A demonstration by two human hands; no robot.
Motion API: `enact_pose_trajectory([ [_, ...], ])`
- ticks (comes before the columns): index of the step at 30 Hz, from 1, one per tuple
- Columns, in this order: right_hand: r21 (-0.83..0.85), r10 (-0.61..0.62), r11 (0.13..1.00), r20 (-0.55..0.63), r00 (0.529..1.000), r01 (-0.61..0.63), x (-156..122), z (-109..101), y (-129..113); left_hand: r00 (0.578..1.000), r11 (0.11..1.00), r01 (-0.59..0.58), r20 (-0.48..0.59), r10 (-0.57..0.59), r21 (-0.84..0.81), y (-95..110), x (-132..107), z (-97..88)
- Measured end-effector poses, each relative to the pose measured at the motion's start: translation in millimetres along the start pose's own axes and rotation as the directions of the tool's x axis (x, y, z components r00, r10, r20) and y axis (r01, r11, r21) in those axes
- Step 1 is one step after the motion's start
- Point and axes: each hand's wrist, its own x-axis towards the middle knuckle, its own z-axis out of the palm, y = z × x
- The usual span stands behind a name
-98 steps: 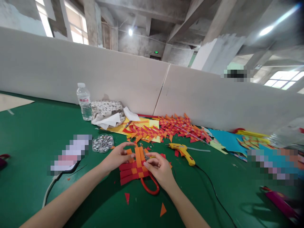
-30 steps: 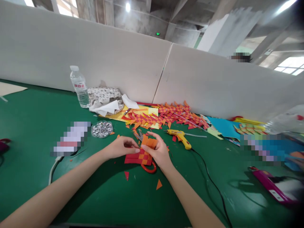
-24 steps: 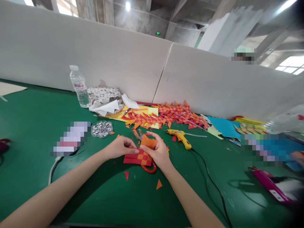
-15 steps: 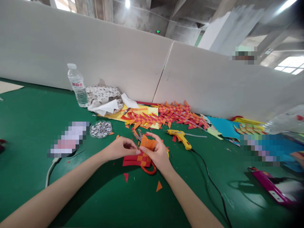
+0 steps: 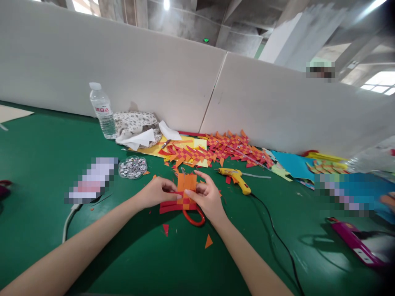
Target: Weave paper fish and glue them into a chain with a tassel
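Note:
A small woven piece of red and orange paper strips (image 5: 186,202) is held up between my two hands. Its orange strips point away from me and its red strips stick out to the left. My left hand (image 5: 156,192) pinches the red strips between thumb and fingers. On the other side, my right hand (image 5: 210,201) grips the piece with its thumb on the checkered part and its index finger raised. Beneath the paper lie scissors (image 5: 195,224); a red handle loop shows in front, while the rest is mostly hidden.
A yellow glue gun (image 5: 236,177) with a black cord lies right of my hands. Behind are finished woven paper fish (image 5: 228,146). To the left stand a dish of googly eyes (image 5: 133,167), a phone (image 5: 94,181) and a water bottle (image 5: 103,113). A purple power strip (image 5: 354,242) lies right.
The orange strips, bunched under my right hand before, now stand spread side by side. My left fingers have come over a red strip and lifted it. The view has shifted slightly.

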Motion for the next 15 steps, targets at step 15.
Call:
enact_pose_trajectory([
  [15,-0.054,-0.028,0.998,-0.011,1.0,0.028,-1.7,3.0,1.5,0.998,0.999,-0.02,-0.058,0.019,-0.026,-5.7,1.1,1.6],
])
